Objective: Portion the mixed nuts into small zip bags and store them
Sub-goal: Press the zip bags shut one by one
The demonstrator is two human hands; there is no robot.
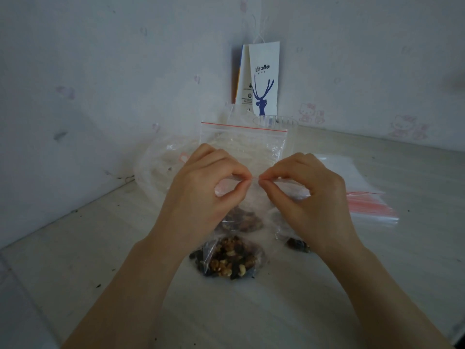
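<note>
My left hand and my right hand pinch the top strip of a small clear zip bag between thumb and fingers, fingertips almost touching at the middle. Brown mixed nuts sit in the bottom of that bag, which hangs just above the table. A filled small bag of nuts lies on the table below my hands. Part of another bag of nuts shows under my right wrist.
A larger clear zip bag with a red line stands behind my hands. A stack of flat zip bags lies at the right. A clear plastic cup and a white paper coffee bag stand in the wall corner.
</note>
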